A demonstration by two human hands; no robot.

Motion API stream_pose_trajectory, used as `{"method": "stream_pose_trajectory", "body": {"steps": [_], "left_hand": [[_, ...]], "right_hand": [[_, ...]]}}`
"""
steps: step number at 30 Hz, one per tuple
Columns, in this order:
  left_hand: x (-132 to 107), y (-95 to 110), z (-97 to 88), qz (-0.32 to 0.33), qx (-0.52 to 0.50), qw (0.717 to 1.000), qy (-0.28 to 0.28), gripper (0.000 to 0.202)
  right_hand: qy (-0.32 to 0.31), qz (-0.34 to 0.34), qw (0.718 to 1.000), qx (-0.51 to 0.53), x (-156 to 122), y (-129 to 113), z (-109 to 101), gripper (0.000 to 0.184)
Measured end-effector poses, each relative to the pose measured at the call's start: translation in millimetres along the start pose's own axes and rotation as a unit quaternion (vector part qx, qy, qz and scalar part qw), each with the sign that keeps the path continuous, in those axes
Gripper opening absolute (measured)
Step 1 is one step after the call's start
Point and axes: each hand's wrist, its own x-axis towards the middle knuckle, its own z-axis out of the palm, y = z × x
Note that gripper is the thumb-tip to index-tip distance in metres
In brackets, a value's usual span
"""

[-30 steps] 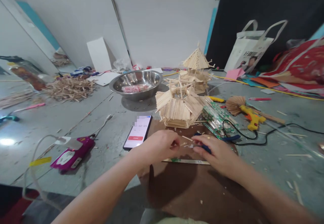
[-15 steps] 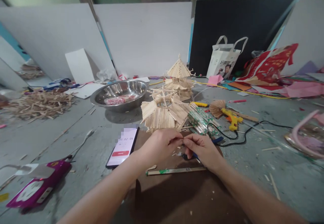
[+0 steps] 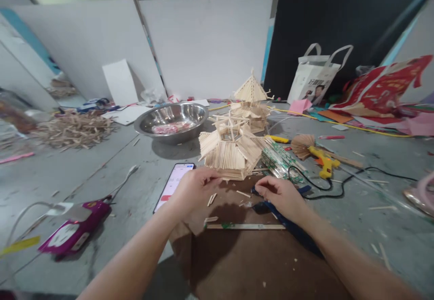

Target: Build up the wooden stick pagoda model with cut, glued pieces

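Note:
My left hand [image 3: 195, 189] has its thumb and fingers drawn together at the lower front edge of a hexagonal stick-built roof model [image 3: 228, 155]. Whether a small piece is between the fingertips cannot be made out. My right hand [image 3: 283, 196] is curled, thumb close to the index finger, above a dark-blue-handled tool [image 3: 293, 227] on the brown board [image 3: 244, 264]. Its grip is partly hidden. Short cut stick pieces [image 3: 212, 199] lie between my hands. A longer stick strip with green marks [image 3: 251, 226] lies across the board nearer to me.
A phone [image 3: 172, 184] lies left of the board. Behind stand a steel basin [image 3: 172, 123] and a taller stick pavilion [image 3: 251, 96]. To the right are wrapped stick bundles [image 3: 281, 159] and a yellow glue gun [image 3: 325, 162] with a black cord. A purple power strip [image 3: 76, 232] sits left.
My hands, together over the board before, have moved apart, the left towards the roof model. Short stick pieces between them now show. The view has shifted slightly left.

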Motion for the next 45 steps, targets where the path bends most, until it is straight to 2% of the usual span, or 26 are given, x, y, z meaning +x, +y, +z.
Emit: {"method": "stream_pose_trajectory", "body": {"steps": [3,6,10,15,20,25,29,39,45], "left_hand": [[-16.4,-22.6,11.9,-0.068,0.037,0.997,-0.019,0.02],[-28.8,-35.1,25.9,-0.101,0.058,0.993,-0.027,0.02],[-34.0,-40.7,36.5,-0.098,0.067,0.992,-0.038,0.02],[-37.2,-43.9,39.2,-0.083,0.117,0.984,-0.102,0.019],[-42.3,-44.5,37.6,-0.048,0.139,0.979,-0.139,0.017],[-43.5,-38.8,32.4,0.003,0.16,0.969,-0.187,0.023],[-43.3,-35.4,28.3,0.016,0.181,0.958,-0.222,0.024],[-42.9,-33.4,26.2,0.024,0.188,0.953,-0.235,0.027],[-42.5,-34.5,24.8,0.018,0.16,0.96,-0.229,0.024]], "right_hand": [[-0.031,-0.07,0.991,-0.112,4.5,-2.8,15.4,0.019],[-0.082,-0.114,0.972,-0.188,13.1,-11.0,37.4,0.021],[-0.13,-0.142,0.942,-0.274,26.6,-22.9,66.1,0.025],[-0.175,-0.148,0.917,-0.327,39.7,-23.9,85.2,0.023],[-0.185,-0.143,0.913,-0.334,39.0,-18.1,86.9,0.019],[-0.194,-0.134,0.912,-0.335,31.6,-15.9,84.0,0.018],[-0.203,-0.125,0.912,-0.334,29.2,-15.9,83.3,0.017],[-0.216,-0.138,0.909,-0.33,22.9,-25.8,88.4,0.023],[-0.22,-0.144,0.911,-0.318,25.4,-26.3,82.7,0.024]]}}
